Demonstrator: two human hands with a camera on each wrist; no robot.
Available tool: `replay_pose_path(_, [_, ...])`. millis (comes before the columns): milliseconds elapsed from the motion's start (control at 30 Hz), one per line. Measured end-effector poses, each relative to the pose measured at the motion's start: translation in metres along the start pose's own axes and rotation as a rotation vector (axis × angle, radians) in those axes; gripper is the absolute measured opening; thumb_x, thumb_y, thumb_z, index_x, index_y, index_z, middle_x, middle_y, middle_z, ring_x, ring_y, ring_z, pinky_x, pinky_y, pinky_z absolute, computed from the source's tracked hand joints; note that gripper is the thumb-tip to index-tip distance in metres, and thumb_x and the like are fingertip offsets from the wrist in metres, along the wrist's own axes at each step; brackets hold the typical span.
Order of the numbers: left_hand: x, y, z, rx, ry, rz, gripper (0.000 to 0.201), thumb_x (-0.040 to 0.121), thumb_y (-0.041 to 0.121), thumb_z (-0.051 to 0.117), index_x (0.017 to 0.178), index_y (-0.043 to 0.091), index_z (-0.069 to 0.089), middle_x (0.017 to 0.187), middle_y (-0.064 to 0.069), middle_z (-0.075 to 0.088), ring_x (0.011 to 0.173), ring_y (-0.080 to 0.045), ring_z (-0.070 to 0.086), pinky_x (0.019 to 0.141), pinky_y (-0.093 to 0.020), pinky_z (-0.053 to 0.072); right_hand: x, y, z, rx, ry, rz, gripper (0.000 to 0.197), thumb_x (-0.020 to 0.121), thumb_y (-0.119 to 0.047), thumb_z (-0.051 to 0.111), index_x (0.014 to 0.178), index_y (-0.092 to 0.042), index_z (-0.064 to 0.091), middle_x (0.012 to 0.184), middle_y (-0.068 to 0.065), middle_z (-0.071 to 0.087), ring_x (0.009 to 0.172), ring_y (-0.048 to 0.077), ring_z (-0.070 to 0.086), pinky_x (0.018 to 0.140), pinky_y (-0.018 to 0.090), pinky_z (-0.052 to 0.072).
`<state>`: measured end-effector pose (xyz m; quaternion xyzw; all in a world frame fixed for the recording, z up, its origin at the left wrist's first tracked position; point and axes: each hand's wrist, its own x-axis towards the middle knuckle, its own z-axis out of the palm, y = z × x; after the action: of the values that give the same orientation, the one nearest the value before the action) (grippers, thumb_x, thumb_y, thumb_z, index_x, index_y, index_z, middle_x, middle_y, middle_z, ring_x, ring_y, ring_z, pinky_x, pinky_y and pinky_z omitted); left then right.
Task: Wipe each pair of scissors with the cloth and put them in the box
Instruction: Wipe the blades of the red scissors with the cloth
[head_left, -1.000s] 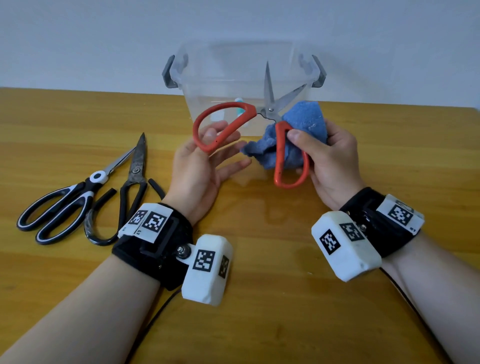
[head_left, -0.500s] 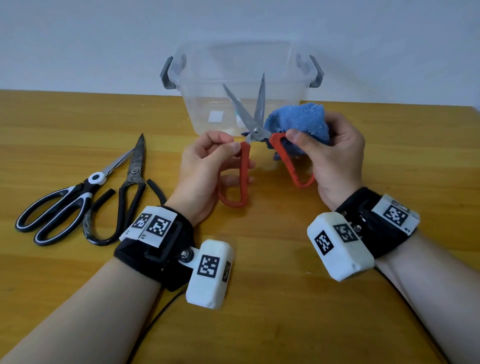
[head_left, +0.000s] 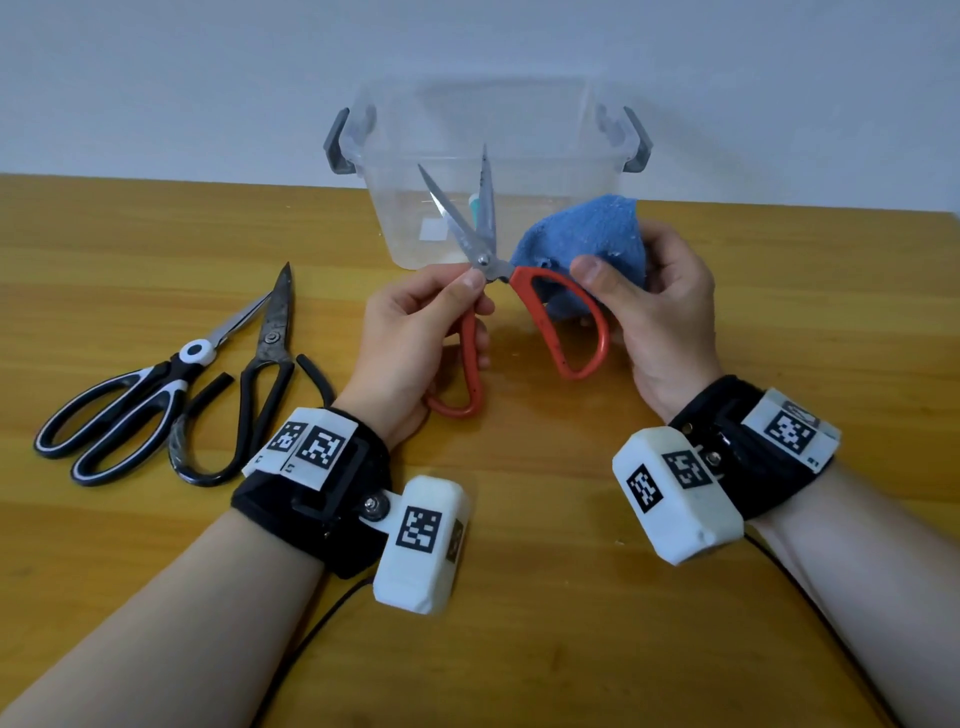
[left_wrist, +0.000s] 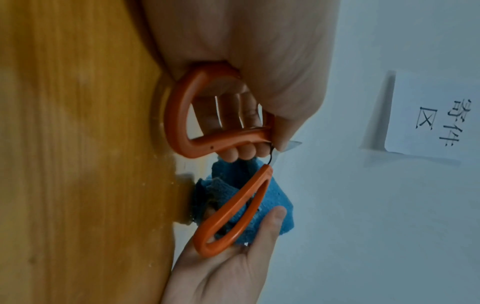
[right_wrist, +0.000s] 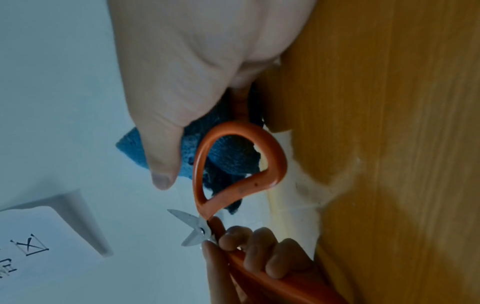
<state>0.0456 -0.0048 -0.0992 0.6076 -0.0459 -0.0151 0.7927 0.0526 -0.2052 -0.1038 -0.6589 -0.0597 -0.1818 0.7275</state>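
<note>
Left hand (head_left: 415, 332) gripped one handle of the red scissors (head_left: 480, 260); right hand (head_left: 654, 306) pinched the other handle against the soft cloth (head_left: 587, 228). Rigid, light, blades parted: handles judged the safe hold.

Head view: bright, even, soft light; faint shadows under the hands on the glossy table (head_left: 519, 649); slight bowing at edges. Wrist views: dimmer, bluish, grainy; palm nearest the lens blurred; sheen on the wood beside the fingers.
</note>
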Motion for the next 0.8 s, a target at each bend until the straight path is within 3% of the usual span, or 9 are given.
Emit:
replay_pose_path(100, [0.0, 0.001, 0.0, -0.007, 0.001, 0.008, 0.016, 0.1, 0.012, 0.062, 0.089, 0.011, 0.072, 0.075, -0.004, 0.065, 0.055, -0.018, 0.058, 0.048, -0.029, 0.052, -0.001, -0.001, 0.001, -0.135, -0.128, 0.037, 0.052, 0.067, -0.036, 0.089, 0.111, -0.024, 0.065, 0.105, -0.004, 0.073, 0.099, 0.019, 0.072, 0.08, 0.038, 0.061])
replay_pose_path(167, [-0.001, 0.002, 0.001, 0.007, -0.004, 0.009, 0.016, 0.101, 0.013, 0.062, 0.089, 0.011, 0.072, 0.076, -0.005, 0.066, 0.055, -0.018, 0.058, 0.048, -0.03, 0.052, -0.002, 0.0, 0.001, -0.212, -0.182, 0.038, 0.047, 0.068, -0.032, 0.091, 0.108, -0.024, 0.066, 0.1, -0.004, 0.075, 0.093, 0.018, 0.073, 0.08, 0.037, 0.061])
replay_pose_path(300, [-0.002, 0.007, 0.0, -0.174, -0.102, -0.145, 0.028, 0.104, 0.027, 0.048, 0.107, 0.006, 0.066, 0.086, -0.007, 0.071, 0.062, -0.019, 0.063, 0.054, -0.031, 0.056, 0.0, 0.002, 0.0, -0.122, -0.078, 0.038, 0.029, 0.076, -0.022, 0.087, 0.098, -0.023, 0.069, 0.098, 0.0, 0.074, 0.091, 0.02, 0.072, 0.077, 0.036, 0.06])
replay_pose_path(367, [-0.002, 0.013, -0.002, -0.393, -0.174, -0.236, 0.031, 0.102, 0.019, 0.039, 0.116, 0.004, 0.061, 0.093, -0.01, 0.073, 0.059, -0.017, 0.062, 0.051, -0.025, 0.055, 0.001, 0.001, -0.002, -0.02, -0.03, 0.063, 0.025, 0.079, -0.019, 0.084, 0.099, -0.019, 0.069, 0.099, 0.004, 0.074, 0.092, 0.025, 0.072, 0.077, 0.039, 0.06])
replay_pose_path(467, [0.0, 0.019, -0.004, -0.58, -0.216, -0.244, 0.034, 0.09, 0.001, 0.044, 0.118, 0.009, 0.061, 0.1, -0.007, 0.076, 0.052, -0.005, 0.056, 0.045, -0.013, 0.049, 0.001, -0.001, -0.002, 0.066, -0.044, 0.091, 0.026, 0.082, -0.014, 0.082, 0.105, -0.011, 0.069, 0.101, 0.008, 0.074, 0.093, 0.028, 0.072, 0.079, 0.043, 0.061])
replay_pose_path(533, [0.001, 0.018, -0.006, -0.65, -0.193, -0.218, 0.046, 0.083, -0.011, 0.045, 0.118, 0.013, 0.062, 0.112, -0.009, 0.076, 0.062, -0.004, 0.061, 0.053, -0.013, 0.053, 0.0, -0.004, 0.0, 0.068, -0.064, 0.094, 0.031, 0.08, -0.017, 0.082, 0.106, -0.009, 0.067, 0.1, 0.008, 0.073, 0.092, 0.026, 0.072, 0.075, 0.041, 0.061])
replay_pose_path(633, [0.002, 0.013, -0.004, -0.595, -0.168, -0.169, 0.03, 0.088, -0.001, 0.058, 0.114, 0.013, 0.063, 0.112, -0.005, 0.076, 0.08, -0.009, 0.07, 0.07, -0.02, 0.059, -0.002, -0.004, 0.001, 0.008, -0.083, 0.071, 0.03, 0.077, -0.02, 0.085, 0.1, -0.013, 0.067, 0.094, 0.001, 0.072, 0.085, 0.018, 0.072, 0.065, 0.034, 0.059])
replay_pose_path(733, [0.002, 0.005, 0.0, -0.396, -0.062, -0.183, 0.019, 0.083, 0.014, 0.069, 0.101, 0.01, 0.066, 0.089, 0.0, 0.071, 0.08, -0.013, 0.069, 0.07, -0.025, 0.059, -0.002, 0.001, -0.001, -0.122, -0.1, 0.033, 0.031, 0.072, -0.029, 0.088, 0.095, -0.021, 0.069, 0.094, -0.003, 0.072, 0.088, 0.019, 0.071, 0.072, 0.04, 0.06])
replay_pose_path(800, [0.002, 0.002, 0.002, -0.3, -0.059, -0.194, 0.021, 0.081, 0.019, 0.071, 0.1, 0.01, 0.069, 0.088, -0.001, 0.07, 0.082, -0.016, 0.069, 0.071, -0.028, 0.059, -0.002, 0.002, 0.0, -0.162, -0.117, 0.011, 0.031, 0.069, -0.033, 0.088, 0.093, -0.026, 0.069, 0.094, -0.003, 0.073, 0.091, 0.023, 0.071, 0.076, 0.046, 0.062])
